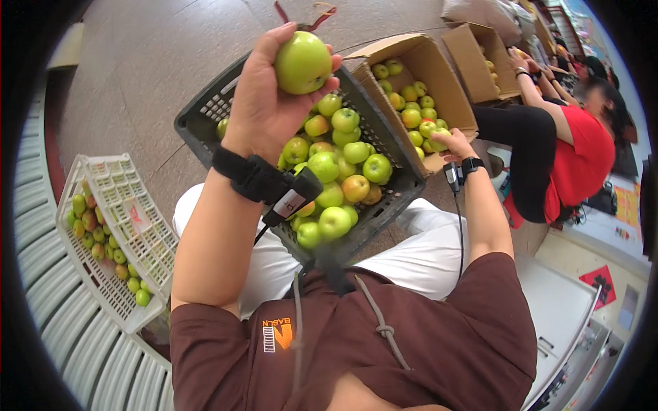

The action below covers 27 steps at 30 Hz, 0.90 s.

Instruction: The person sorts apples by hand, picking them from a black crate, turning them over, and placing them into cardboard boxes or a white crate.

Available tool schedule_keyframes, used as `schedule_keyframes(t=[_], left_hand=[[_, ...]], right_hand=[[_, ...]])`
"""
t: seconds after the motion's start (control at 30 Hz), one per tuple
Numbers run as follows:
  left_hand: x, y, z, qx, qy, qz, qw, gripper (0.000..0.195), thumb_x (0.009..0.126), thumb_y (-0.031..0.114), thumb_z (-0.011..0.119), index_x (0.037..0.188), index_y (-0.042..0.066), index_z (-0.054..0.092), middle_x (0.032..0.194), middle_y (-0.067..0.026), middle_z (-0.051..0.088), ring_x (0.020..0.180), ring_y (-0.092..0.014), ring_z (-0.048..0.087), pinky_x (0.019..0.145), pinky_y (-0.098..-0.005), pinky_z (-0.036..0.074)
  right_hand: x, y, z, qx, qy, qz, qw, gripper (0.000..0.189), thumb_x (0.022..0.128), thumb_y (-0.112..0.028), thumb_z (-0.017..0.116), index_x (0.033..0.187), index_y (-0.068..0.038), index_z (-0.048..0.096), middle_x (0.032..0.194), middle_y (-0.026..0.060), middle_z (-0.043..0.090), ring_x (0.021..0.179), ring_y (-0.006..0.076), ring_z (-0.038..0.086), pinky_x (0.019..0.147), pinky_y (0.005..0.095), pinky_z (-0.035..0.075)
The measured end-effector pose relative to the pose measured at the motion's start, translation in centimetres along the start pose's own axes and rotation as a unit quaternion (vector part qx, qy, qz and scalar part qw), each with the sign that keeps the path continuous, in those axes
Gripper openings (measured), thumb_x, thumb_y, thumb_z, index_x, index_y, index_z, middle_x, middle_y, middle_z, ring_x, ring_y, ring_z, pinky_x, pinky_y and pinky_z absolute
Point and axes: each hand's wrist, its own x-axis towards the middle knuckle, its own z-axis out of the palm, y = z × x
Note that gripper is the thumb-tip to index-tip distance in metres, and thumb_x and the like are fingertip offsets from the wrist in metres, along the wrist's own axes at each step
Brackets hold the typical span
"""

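My left hand [277, 92] is raised palm up above the far side of a dark plastic crate [390, 203], its fingers and thumb around a large green apple [303, 62]. Several green and reddish apples [323, 167] lie in that crate, between my knees. To the right, my right hand [457, 146] reaches over the near edge of an open cardboard box [442, 77] and grips a yellow-green apple [440, 137]. More apples [411, 117] lie in the box. Both wrists carry black straps with small cabled devices.
At left, a white plastic crate [131, 200] with apples stands tilted on a slatted surface [46, 277]. A second cardboard box [465, 61] with apples stands at upper right, beside a seated person in red [586, 138]. Other people sit beyond. A white cabinet [550, 303] stands at lower right.
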Motion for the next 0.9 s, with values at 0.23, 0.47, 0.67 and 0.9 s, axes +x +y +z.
schedule_keyframes(t=[0.23,0.47,0.67,0.9], left_hand=[[0.8,-0.1,-0.2,0.032,0.025,-0.004,0.999,0.035,0.084,0.029,0.054,0.102,0.0,0.049,0.097,-0.0165,0.058,0.091,-0.029,0.058,0.071,-0.0367,0.05],[1.5,-0.1,-0.4,0.065,0.068,-0.014,0.995,0.024,0.086,0.027,0.051,0.098,0.007,0.052,0.09,-0.0124,0.057,0.084,-0.026,0.059,0.068,-0.0368,0.05],[1.3,-1.5,-0.1,0.055,0.053,-0.044,0.996,0.025,0.091,0.028,0.041,0.103,0.011,0.053,0.091,-0.0097,0.057,0.085,-0.025,0.058,0.068,-0.039,0.048],[2.1,-4.0,-2.2,0.037,0.072,-0.036,0.996,0.021,0.09,0.019,0.043,0.099,0.005,0.056,0.089,-0.0076,0.059,0.081,-0.02,0.057,0.073,-0.0366,0.048]], right_hand=[[7.0,2.7,2.9,-0.07,-0.03,-0.009,0.997,0.07,0.061,-0.028,0.077,0.118,-0.005,0.043,0.086,0.0097,0.058,0.053,0.014,0.053,0.04,0.0269,0.041],[10.9,5.8,5.7,-0.13,-0.012,-0.054,0.99,0.072,0.065,-0.017,0.074,0.126,-0.005,0.039,0.08,0.0074,0.059,0.054,0.0129,0.056,0.04,0.025,0.045],[10.0,3.9,0.9,0.151,0.035,-0.032,0.987,0.039,0.082,-0.014,0.055,0.117,-0.001,0.045,0.094,0.0089,0.058,0.065,0.017,0.061,0.048,0.0245,0.048],[-6.0,-9.3,3.7,0.271,-0.109,-0.199,0.935,0.043,0.084,-0.026,0.057,0.117,-0.001,0.044,0.099,0.0101,0.058,0.076,0.0167,0.061,0.063,0.0266,0.051]])
